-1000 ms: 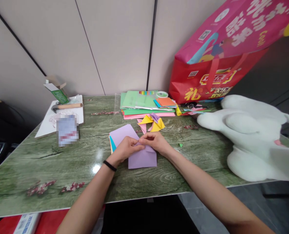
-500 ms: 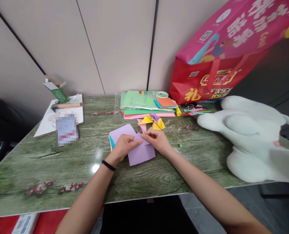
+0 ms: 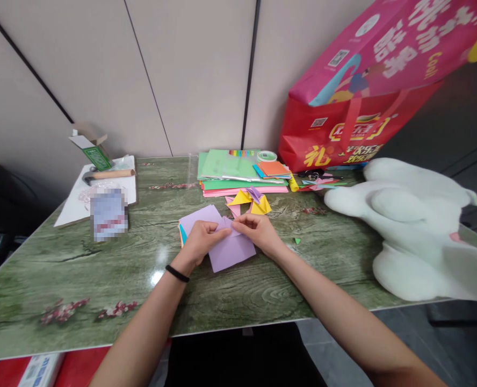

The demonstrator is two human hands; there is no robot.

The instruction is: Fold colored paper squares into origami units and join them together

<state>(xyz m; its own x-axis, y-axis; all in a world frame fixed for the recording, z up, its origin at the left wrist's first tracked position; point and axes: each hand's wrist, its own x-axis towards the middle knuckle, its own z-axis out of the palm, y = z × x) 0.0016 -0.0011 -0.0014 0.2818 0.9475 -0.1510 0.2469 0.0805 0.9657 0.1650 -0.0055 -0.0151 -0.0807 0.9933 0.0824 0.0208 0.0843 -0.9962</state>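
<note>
Green wood-grain table (image 3: 134,269) spreads before you, with a red and pink bag (image 3: 303,129) standing at its far right and a white plush toy (image 3: 416,236) lying along the right side. Green folders (image 3: 222,164) lie stacked at the back, near the middle. Closer in, beyond and left of your left hand (image 3: 200,242), sits a purple-topped paper pile (image 3: 200,216). The purple sheet (image 3: 232,252) lies between your hands, its loose part slanting toward you, the near edge rising to the right; your fingers cover its far part, so its long axis cannot be told. Your left hand grasps it at the upper left, thumb on top; your right hand (image 3: 259,231) pinches it at the upper right, fingertips close to the left thumb, so neither hand is nearer. Just beyond the right hand are yellow, pink and purple folded pieces (image 3: 262,205); near its wrist, apart, lies a small green scrap (image 3: 297,241).
</note>
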